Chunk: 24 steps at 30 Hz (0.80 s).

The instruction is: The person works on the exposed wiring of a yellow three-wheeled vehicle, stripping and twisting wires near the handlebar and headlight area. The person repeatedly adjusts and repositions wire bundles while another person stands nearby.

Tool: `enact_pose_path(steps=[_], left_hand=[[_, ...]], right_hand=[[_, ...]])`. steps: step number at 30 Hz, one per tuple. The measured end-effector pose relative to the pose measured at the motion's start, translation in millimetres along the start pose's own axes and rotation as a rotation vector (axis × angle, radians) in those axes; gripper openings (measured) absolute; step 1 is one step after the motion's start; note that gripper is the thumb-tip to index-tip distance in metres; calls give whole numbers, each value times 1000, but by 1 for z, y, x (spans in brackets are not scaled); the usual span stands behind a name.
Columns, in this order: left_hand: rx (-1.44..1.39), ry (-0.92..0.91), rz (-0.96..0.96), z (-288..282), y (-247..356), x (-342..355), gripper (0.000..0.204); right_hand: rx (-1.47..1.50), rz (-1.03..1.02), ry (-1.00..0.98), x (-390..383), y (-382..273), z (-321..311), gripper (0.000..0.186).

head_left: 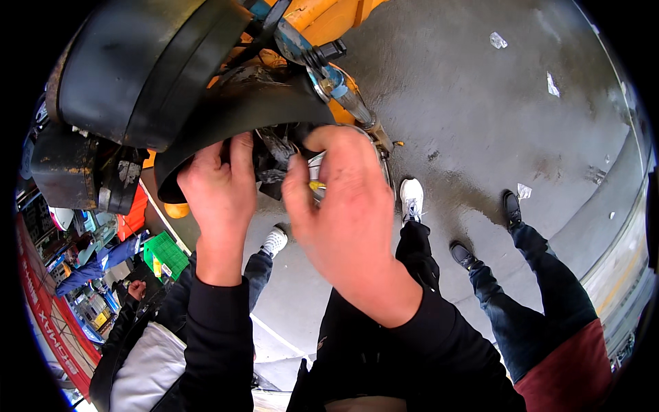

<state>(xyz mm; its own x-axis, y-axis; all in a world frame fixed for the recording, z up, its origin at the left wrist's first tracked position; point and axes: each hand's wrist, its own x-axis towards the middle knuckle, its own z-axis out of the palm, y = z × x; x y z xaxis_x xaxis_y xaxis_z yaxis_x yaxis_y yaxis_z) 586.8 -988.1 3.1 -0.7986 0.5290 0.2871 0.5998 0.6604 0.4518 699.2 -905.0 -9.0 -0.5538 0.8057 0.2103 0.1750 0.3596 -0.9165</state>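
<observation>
A black curved fender-like cover (240, 110) arches over a dark cavity on an orange machine. Under its rim my left hand (223, 196) reaches in with bent fingers, closed at the cover's edge, their tips partly hidden. Close by, my right hand (347, 202) curls at the same opening. Its thumb and index finger sit on either side of dark, crumpled strips (276, 147) inside the cavity; what they pinch I cannot make out. A silver part with a yellow spot (316, 175) shows just behind the right thumb.
Beside the cover stands a large black cylinder (103, 69). A blue and metal rod (353, 103) runs along its right. People stand nearby, one in a dark red top (570, 371). A green crate (165, 255) lies left. Paper scraps (498, 40) litter the wet grey floor (467, 103).
</observation>
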Motion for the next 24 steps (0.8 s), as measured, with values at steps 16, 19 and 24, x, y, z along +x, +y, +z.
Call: enact_pose_path(steps=[16,19,24], left_hand=[[-1014,221,-957,8,36,10,23],[-1117,249,-1030,7,33,6,26],[-1179,269,-984,8,25,6,25]], right_hand=[[-78,199,-62,6,-4,28,17],[-101,266,-98,0,3,31,21],[-56,132,-49,2,-5,29,26]])
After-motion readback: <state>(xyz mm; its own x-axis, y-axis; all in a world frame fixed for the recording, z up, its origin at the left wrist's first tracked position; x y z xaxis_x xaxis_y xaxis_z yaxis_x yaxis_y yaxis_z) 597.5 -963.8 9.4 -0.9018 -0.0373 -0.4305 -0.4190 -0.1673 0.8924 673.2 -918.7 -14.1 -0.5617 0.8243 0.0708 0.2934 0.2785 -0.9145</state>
